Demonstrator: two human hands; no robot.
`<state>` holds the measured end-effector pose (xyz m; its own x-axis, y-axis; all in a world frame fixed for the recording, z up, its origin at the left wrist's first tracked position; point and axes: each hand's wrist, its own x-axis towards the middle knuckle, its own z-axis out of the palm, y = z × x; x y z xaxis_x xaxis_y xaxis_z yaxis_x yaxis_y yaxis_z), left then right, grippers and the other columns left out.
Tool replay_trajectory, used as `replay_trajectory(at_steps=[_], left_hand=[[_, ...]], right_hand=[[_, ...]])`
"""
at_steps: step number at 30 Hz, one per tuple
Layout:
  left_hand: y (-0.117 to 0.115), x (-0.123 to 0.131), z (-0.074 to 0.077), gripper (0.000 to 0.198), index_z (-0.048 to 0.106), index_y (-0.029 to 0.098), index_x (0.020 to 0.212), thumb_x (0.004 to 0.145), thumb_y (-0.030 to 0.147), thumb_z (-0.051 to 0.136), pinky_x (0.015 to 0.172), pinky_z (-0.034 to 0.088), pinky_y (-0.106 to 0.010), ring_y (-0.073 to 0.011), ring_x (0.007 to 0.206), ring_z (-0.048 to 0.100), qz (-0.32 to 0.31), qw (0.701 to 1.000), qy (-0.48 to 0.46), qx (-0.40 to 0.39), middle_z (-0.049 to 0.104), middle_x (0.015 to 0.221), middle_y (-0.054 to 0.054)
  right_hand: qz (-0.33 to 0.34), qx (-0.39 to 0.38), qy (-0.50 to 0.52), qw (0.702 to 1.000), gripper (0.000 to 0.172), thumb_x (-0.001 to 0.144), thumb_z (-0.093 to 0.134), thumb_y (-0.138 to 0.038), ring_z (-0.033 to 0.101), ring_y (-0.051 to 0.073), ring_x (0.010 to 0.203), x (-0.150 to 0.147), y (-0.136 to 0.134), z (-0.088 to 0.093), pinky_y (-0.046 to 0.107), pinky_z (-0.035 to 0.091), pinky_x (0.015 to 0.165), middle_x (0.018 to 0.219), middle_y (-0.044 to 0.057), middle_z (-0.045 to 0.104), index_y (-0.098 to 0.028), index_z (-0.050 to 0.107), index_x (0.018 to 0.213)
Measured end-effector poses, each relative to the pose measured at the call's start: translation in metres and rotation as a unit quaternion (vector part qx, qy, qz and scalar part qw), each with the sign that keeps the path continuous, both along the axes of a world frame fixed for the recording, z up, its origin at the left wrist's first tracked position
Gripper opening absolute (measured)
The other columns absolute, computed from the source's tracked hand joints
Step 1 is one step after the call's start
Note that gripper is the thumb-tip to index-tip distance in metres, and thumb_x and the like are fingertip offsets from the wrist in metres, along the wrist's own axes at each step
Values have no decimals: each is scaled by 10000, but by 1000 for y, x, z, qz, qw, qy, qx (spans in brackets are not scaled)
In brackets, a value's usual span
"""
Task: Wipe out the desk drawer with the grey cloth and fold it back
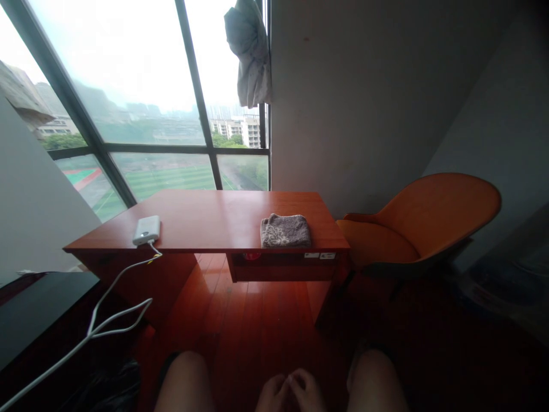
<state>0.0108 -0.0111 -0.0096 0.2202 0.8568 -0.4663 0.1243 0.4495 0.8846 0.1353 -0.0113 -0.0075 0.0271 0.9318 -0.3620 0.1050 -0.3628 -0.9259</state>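
My left hand (pixel 273 393) and my right hand (pixel 306 391) rest together at the bottom edge of the view, between my bare knees (pixel 185 380). Their fingers are curled and touch each other, and I see nothing held in them. Ahead stands a reddish wooden desk (pixel 206 214). A folded grey-brown towel (pixel 285 230) lies on its front right part. A white power bank (pixel 146 230) lies on its front left part, with a white cable (pixel 112 286) hanging down toward the lower left. Both hands are far from the desk.
An orange shell chair (pixel 422 226) stands right of the desk. A large window (pixel 141 97) with dark frames is behind, with a knotted white curtain (pixel 249 51) at its right side. A dark surface (pixel 34 309) sits at lower left. The floor (pixel 253 326) is red wood.
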Motion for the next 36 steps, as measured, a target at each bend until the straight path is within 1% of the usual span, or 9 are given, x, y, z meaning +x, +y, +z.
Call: replay_trajectory(at_steps=[5,11,16,19,22,25,30,33,36], left_hand=[[-2,-2,2,480,625,182,750,699,654,550,670,434,-298,-209,746,576,8,1000,11,3,650,781,-53],[-2,0,8,456,602,188,725,705,642,554,621,409,-275,-184,681,558,4,1000,0,0,615,717,-26],[0,1,9,486,607,172,721,707,652,541,603,400,-268,-178,674,549,-12,1000,20,20,599,696,-22],[1,0,8,499,608,168,706,710,660,527,603,397,-271,-185,683,554,-20,999,38,34,612,698,-31],[1,-1,7,515,618,167,729,709,672,522,626,400,-273,-191,711,564,-15,999,25,30,634,718,-37],[1,-2,8,523,624,163,768,704,674,532,625,404,-269,-186,711,564,-8,1000,-2,14,637,732,-34],[2,2,13,504,611,159,820,685,644,588,642,415,-262,-178,729,561,17,999,-30,14,633,770,-25],[1,4,13,509,593,157,814,692,651,576,616,408,-253,-157,685,542,16,999,-39,16,610,738,-9],[2,1,16,483,582,161,787,731,639,536,572,392,-242,-145,646,528,-4,999,-5,35,591,707,-2]], right_hand=[[16,8,-35,999,243,712,513,-438,576,228,743,1,-1,2,341,426,713,729,59,630,-204,568,675],[26,12,-47,998,267,722,512,-462,573,217,732,1,-3,-1,326,418,694,731,51,636,-205,577,689],[7,14,-20,1000,276,686,548,-483,556,193,672,2,-1,-2,307,416,649,651,22,604,-214,571,630],[-22,-3,38,999,284,631,600,-489,533,173,623,-1,-1,4,297,406,610,607,5,570,-209,564,596],[-38,-41,135,989,307,578,652,-495,484,134,529,-4,-1,12,272,361,528,560,-26,526,-206,554,614],[-24,-77,227,971,303,576,680,-473,450,103,460,-5,-2,17,245,319,482,528,-56,504,-213,540,647],[-4,-89,364,927,175,641,658,-326,491,89,479,-1,-4,15,225,341,503,551,-59,538,-210,529,670],[-2,-93,402,911,139,648,642,-284,503,91,487,0,-4,15,226,354,513,557,-53,553,-208,530,680],[-15,-106,402,909,137,625,645,-271,512,86,508,0,-3,20,221,361,527,569,-52,560,-203,540,684]])
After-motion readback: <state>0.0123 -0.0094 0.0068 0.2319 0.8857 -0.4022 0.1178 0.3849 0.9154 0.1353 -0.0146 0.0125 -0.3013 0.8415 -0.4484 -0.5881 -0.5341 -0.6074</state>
